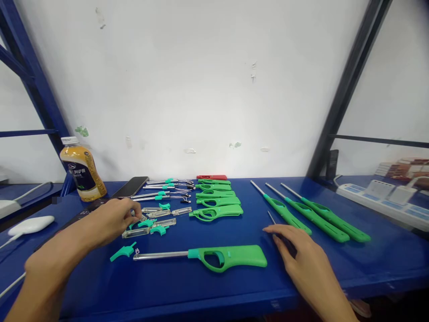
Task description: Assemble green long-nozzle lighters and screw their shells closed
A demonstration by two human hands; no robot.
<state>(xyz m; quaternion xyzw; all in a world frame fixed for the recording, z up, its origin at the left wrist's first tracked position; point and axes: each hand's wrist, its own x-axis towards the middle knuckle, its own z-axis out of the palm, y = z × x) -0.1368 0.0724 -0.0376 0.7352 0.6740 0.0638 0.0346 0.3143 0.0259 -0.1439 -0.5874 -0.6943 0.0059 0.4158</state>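
Observation:
A gas lighter (231, 257) with a green handle and metal tube lies across the front of the blue table. My left hand (112, 219) reaches over clear fuel tanks (164, 222) and teal triggers (159, 230). Its thumb and fingertips are closed together; whatever is in them is hidden. One more teal trigger (123, 252) lies near the lighter's tube tip. My right hand (300, 250) rests right of the lighter, thumb and forefinger slightly apart. A thin metal rod (271, 218) shows just behind it, partly covered; I cannot tell whether the hand touches it.
Green handle shells (217, 211) and a red one (211, 177) are stacked centrally. Metal tubes with wires (157, 195) lie beside them. Several long green lighters (313, 219) lie right. A juice bottle (83, 172), phone (131, 187), white charger (31, 225) and power strip (385, 203) edge the table.

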